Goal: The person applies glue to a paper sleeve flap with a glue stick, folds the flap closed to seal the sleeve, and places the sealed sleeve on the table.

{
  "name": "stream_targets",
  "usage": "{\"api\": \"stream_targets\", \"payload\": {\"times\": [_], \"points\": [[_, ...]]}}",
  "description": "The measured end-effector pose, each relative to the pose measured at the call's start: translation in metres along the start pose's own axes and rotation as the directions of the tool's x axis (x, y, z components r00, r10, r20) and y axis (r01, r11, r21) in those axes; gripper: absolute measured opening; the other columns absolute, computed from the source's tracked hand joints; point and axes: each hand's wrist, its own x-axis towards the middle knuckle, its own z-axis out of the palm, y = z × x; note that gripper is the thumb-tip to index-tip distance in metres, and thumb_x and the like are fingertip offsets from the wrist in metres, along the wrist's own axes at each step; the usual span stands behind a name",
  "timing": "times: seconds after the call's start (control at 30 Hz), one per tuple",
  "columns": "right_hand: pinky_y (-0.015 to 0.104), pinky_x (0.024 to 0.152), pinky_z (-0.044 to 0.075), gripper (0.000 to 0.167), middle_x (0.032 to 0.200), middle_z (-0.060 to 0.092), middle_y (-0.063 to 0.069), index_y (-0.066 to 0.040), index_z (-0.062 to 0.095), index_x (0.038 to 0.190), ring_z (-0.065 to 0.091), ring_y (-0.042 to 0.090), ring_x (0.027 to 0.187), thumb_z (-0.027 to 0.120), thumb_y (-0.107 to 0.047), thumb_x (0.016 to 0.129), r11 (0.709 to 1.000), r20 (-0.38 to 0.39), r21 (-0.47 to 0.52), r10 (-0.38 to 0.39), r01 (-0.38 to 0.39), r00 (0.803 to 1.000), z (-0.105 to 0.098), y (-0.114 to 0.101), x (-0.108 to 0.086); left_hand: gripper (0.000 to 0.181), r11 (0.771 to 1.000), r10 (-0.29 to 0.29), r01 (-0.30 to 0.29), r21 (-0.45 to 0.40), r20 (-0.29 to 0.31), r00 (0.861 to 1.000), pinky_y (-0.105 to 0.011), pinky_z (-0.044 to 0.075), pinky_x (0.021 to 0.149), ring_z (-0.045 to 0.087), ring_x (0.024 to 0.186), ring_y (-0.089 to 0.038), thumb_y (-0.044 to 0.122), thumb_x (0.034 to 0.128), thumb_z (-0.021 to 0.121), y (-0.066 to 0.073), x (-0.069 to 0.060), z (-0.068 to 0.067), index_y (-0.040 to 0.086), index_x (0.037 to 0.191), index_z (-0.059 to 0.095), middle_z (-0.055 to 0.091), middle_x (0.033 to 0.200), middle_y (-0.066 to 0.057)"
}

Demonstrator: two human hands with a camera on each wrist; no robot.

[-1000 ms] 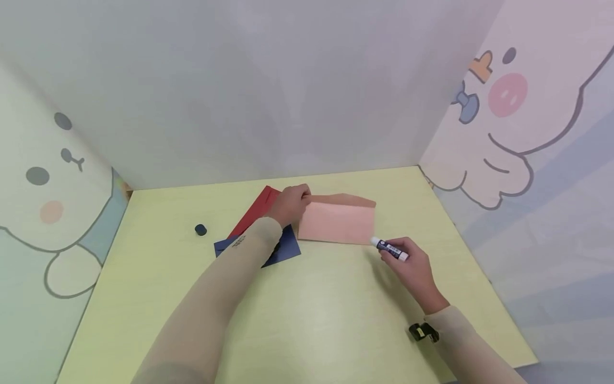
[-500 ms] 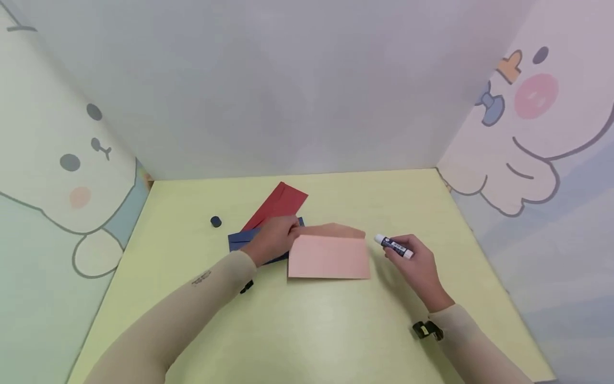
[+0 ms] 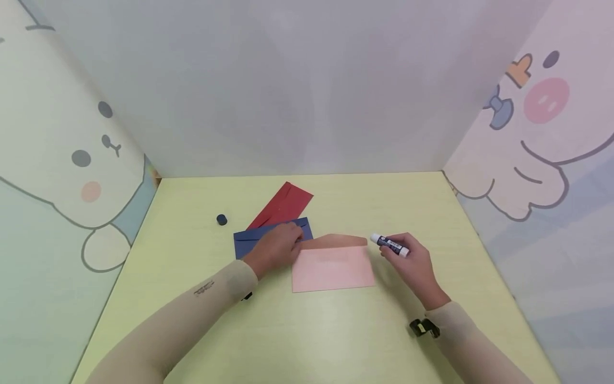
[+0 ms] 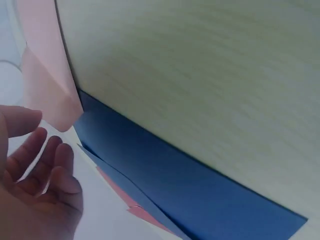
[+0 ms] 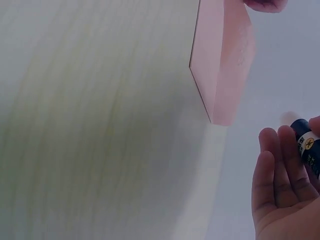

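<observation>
A pink envelope (image 3: 333,271) lies on the table, its flap spread out at the far side. My left hand (image 3: 274,249) is at the flap's left end, over a blue envelope (image 3: 245,245). In the left wrist view, thumb and loosely bent fingers of the left hand (image 4: 42,182) stand apart beside the pink flap (image 4: 52,97), with nothing between them. Right of the pink envelope, my right hand (image 3: 418,271) pinches a glue stick (image 3: 390,245), its white tip pointing up-left. The right wrist view shows the glue stick (image 5: 309,145) only partly.
A red envelope (image 3: 284,205) lies behind the blue one, partly covered by it. Left of them stands a small dark cap (image 3: 221,220). The pale yellow table (image 3: 307,336) is bounded by a grey back wall (image 3: 307,96) and side panels with cartoon animals.
The pink envelope has come nearer, away from the red one, with the left hand, whose fingers have since loosened from it. The right hand still holds the glue stick in about the same place.
</observation>
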Motion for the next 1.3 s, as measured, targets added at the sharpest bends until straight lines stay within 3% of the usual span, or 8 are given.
{"api": "stream_targets", "payload": {"times": [0.07, 0.17, 0.3, 0.5, 0.67, 0.87, 1.1, 1.3], "points": [[0.017, 0.084, 0.063, 0.037, 0.133, 0.084, 0.026, -0.002, 0.074, 0.14, 0.076, -0.009, 0.097, 0.085, -0.022, 0.111, 1.0, 0.01, -0.006, -0.016, 0.016, 1.0, 0.001, -0.002, 0.002, 0.02, 0.992, 0.093, -0.092, 0.085, -0.003, 0.996, -0.039, 0.068, 0.104, 0.073, 0.116, -0.021, 0.024, 0.1141, 0.077, 0.004, -0.007, 0.001, 0.013, 0.131, 0.082, 0.08, 0.125, -0.005], [0.016, 0.084, 0.063, 0.033, 0.132, 0.085, 0.024, -0.002, 0.078, 0.136, 0.075, -0.006, 0.096, 0.086, -0.02, 0.11, 0.997, 0.027, -0.024, -0.068, 0.068, 0.997, 0.006, -0.007, 0.007, 0.025, 0.95, 0.242, -0.241, 0.201, 0.017, 0.97, -0.04, 0.068, 0.11, 0.076, 0.126, -0.024, 0.027, 0.1137, 0.078, 0.011, -0.017, 0.004, 0.014, 0.134, 0.086, 0.084, 0.133, -0.005], [0.02, 0.084, 0.062, 0.024, 0.122, 0.088, 0.017, -0.004, 0.083, 0.127, 0.073, 0.003, 0.096, 0.087, -0.017, 0.108, 0.985, 0.103, -0.051, -0.161, 0.167, 0.982, 0.026, -0.015, 0.014, 0.026, 0.909, 0.303, -0.317, 0.27, 0.092, 0.948, -0.039, 0.067, 0.114, 0.076, 0.135, -0.022, 0.033, 0.1123, 0.08, 0.018, -0.027, 0.012, 0.02, 0.133, 0.087, 0.084, 0.139, -0.001], [0.025, 0.077, 0.056, 0.016, 0.092, 0.08, 0.001, -0.012, 0.082, 0.111, 0.065, 0.008, 0.082, 0.09, -0.024, 0.106, 0.936, 0.275, -0.175, -0.25, 0.304, 0.928, 0.071, -0.025, 0.022, 0.032, 0.908, 0.261, -0.298, 0.295, 0.161, 0.952, -0.038, 0.066, 0.118, 0.074, 0.145, -0.019, 0.036, 0.1126, 0.081, 0.024, -0.032, 0.018, 0.025, 0.142, 0.085, 0.083, 0.149, 0.0], [0.027, 0.078, 0.056, 0.018, 0.092, 0.076, -0.003, -0.017, 0.085, 0.122, 0.064, 0.01, 0.082, 0.089, -0.023, 0.106, 0.898, 0.357, -0.224, -0.285, 0.378, 0.889, 0.097, -0.03, 0.026, 0.034, 0.898, 0.266, -0.307, 0.315, 0.165, 0.95, -0.037, 0.066, 0.119, 0.074, 0.146, -0.019, 0.037, 0.1133, 0.08, 0.026, -0.032, 0.02, 0.024, 0.145, 0.084, 0.083, 0.15, 0.0], [0.027, 0.084, 0.06, 0.03, 0.115, 0.084, -0.002, -0.017, 0.084, 0.136, 0.068, 0.009, 0.09, 0.086, -0.023, 0.107, 0.864, 0.393, -0.302, -0.271, 0.402, 0.879, 0.111, -0.036, 0.024, 0.033, 0.899, 0.281, -0.311, 0.31, 0.138, 0.95, -0.037, 0.066, 0.117, 0.076, 0.141, -0.02, 0.035, 0.1139, 0.079, 0.027, -0.034, 0.02, 0.022, 0.144, 0.085, 0.083, 0.147, -0.001], [0.027, 0.082, 0.06, 0.025, 0.11, 0.081, -0.001, -0.013, 0.083, 0.13, 0.065, 0.01, 0.083, 0.084, -0.021, 0.106, 0.828, 0.406, -0.341, -0.297, 0.445, 0.864, 0.115, -0.042, 0.022, 0.029, 0.905, 0.276, -0.296, 0.304, 0.107, 0.955, -0.038, 0.068, 0.115, 0.078, 0.138, -0.021, 0.032, 0.1143, 0.079, 0.029, -0.035, 0.016, 0.02, 0.14, 0.087, 0.085, 0.143, -0.003], [0.026, 0.078, 0.057, 0.026, 0.101, 0.079, -0.002, -0.016, 0.083, 0.132, 0.061, 0.008, 0.074, 0.083, -0.022, 0.106, 0.812, 0.411, -0.365, -0.298, 0.455, 0.861, 0.114, -0.042, 0.023, 0.032, 0.913, 0.251, -0.277, 0.299, 0.122, 0.96, -0.039, 0.067, 0.117, 0.076, 0.143, -0.022, 0.032, 0.1142, 0.079, 0.027, -0.037, 0.016, 0.02, 0.143, 0.085, 0.083, 0.148, -0.002]]}}
